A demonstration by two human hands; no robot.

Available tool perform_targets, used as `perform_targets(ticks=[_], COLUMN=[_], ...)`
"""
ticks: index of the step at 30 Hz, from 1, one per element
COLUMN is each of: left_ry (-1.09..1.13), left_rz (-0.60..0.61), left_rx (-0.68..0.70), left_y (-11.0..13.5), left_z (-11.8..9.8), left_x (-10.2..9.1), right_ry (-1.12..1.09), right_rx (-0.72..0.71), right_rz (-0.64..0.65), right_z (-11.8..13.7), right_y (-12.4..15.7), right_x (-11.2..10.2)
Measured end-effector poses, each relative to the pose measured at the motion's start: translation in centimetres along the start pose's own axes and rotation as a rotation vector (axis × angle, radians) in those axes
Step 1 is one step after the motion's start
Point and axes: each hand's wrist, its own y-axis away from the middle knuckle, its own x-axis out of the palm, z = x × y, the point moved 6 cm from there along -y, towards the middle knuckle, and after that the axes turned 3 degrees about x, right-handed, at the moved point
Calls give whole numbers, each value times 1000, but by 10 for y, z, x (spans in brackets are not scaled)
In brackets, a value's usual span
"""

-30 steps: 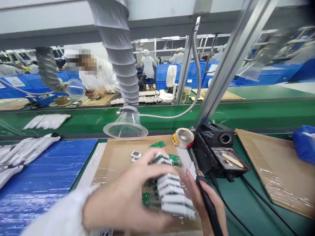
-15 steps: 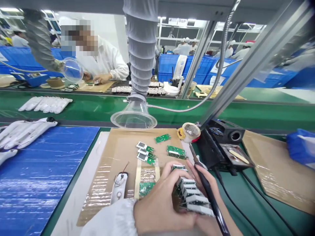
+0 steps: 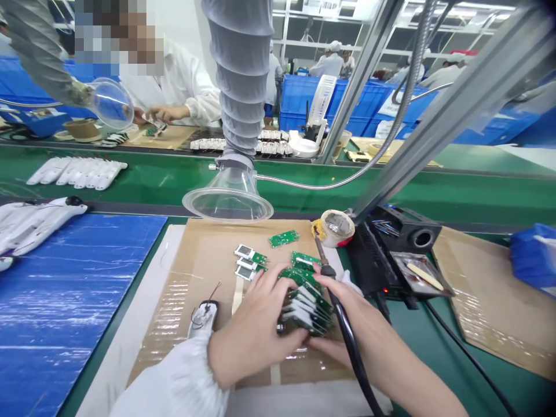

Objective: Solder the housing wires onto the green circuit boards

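Observation:
A stack of green circuit boards with pale edges stands tilted between my two hands. My left hand is closed around its left side, thumb low and fingers over the top. My right hand steadies the right side while also holding a soldering iron, whose tip points away toward a round cup. Just beyond the stack lie a loose circuit board and another circuit board. Boards with small screens lie beyond my left fingers. A white casing with thin wires rests left of my left hand.
A clear fume-extraction hood hangs over the cardboard mat. Right stands a black soldering station with its cable. White casings lie on the blue sheet. Across the green belt, a co-worker handles a part.
Both hands have moved left and away from me with the stack of circuit boards, which now leans differently. The soldering iron has shifted left with my right hand. The view has also shifted.

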Motion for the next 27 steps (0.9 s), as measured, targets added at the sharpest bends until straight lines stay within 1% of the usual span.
perform_targets(ticks=[3, 6, 9, 11, 13, 15, 17, 18, 20, 22, 24, 26, 27], left_ry=[-123, -195, -269, -332, -413, -504, -556, -561, -539, -519, -519, -523, -521], left_rz=[53, 67, 53, 32, -7, -67, -113, -127, -159, -229, -321, -417, -463], left_rx=[-7, 36, 83, 82, 50, 20, 35, 59, 96, 88, 38, -47, -96], left_y=[8, 11, 4, -6, -17, -23, -19, -13, 6, 32, 63, 94, 109], left_z=[5, 5, 2, 0, -2, -6, -13, -16, -17, -11, 4, 23, 33], left_x=[-4, 0, 7, 12, 16, 15, 9, 4, -11, -33, -55, -75, -84], right_ry=[-22, -35, -32, -7, 27, 56, 70, 70, 57, 32, 18, 4, -27], right_rx=[-4, -21, -31, -24, -16, -21, -44, -50, -40, -22, -40, -60, -57], right_rz=[0, -25, -25, -65, -166, -249, -226, -193, -139, -140, -174, -226, -220], right_z=[-1, -6, -17, -26, -33, -36, -34, -32, -29, -28, -28, -32, -37], right_y=[-3, 2, 5, 1, -6, -11, -13, -12, -8, -2, 5, 11, 12], right_x=[11, 18, 19, 15, 6, -2, -1, 1, 8, 14, 21, 29, 35])
